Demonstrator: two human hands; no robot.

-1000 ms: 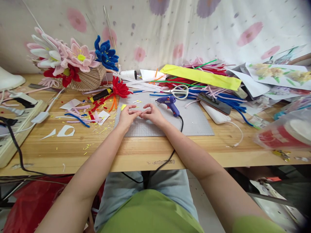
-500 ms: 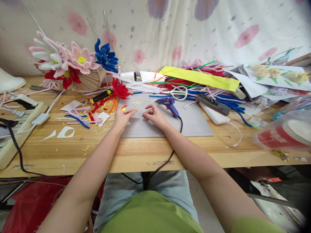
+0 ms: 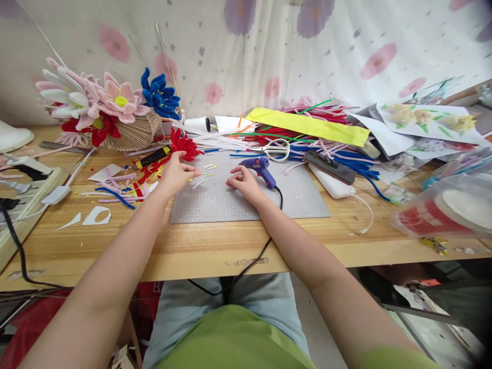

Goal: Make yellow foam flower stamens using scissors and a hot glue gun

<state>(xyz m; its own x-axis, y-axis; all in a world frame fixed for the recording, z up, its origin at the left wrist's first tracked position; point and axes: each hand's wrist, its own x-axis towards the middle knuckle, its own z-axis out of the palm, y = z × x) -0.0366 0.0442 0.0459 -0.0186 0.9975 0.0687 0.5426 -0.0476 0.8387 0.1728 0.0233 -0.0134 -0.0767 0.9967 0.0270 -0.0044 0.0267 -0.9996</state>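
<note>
My left hand (image 3: pixel 175 173) rests at the left edge of the grey cutting mat (image 3: pixel 300 201), its thumb and fingers pinched together over small white and yellow pipe-cleaner scraps (image 3: pixel 202 177). What it pinches is too small to name. My right hand (image 3: pixel 241 180) lies on the mat with its fingers curled inward, just in front of the blue glue gun (image 3: pixel 258 166). Whether anything is in it is hidden. A red pipe-cleaner flower (image 3: pixel 185 144) lies just beyond my left hand.
Scissors (image 3: pixel 275 148) and a heap of coloured pipe cleaners (image 3: pixel 334 151) lie behind the mat under a yellow paper strip (image 3: pixel 311 124). Finished flowers (image 3: pixel 96 100) stand at the back left. A clear container (image 3: pixel 446 207) sits at the right; cut scraps (image 3: pixel 115 184) litter the left.
My hands, joined at the fingertips a second ago, have separated. The left hand moved left toward the red flower and the scraps; the right stayed by the glue gun.
</note>
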